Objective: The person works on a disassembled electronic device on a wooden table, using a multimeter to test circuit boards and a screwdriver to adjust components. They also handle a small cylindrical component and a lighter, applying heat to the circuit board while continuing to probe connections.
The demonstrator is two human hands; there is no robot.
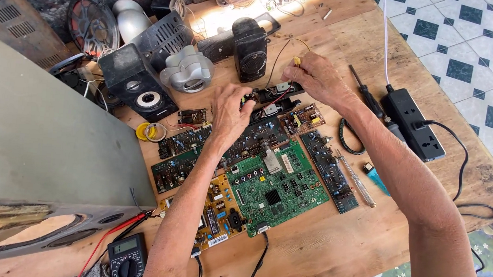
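multimeter (127, 261) cut off below, left hand (229, 112) hiding board

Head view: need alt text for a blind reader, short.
Two bare hands work over circuit boards on a wooden table: the left hand rests on a dark board, the right hand pinches a small yellow part. A large green board, speakers, a multimeter and a power strip lie around them.

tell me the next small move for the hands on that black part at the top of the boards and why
Probably steady the narrow black part with the left hand while the right hand eases the yellow connector clear. The right fingertips already pinch it, its thin wires run down to the part, and the left hand rests on that end.
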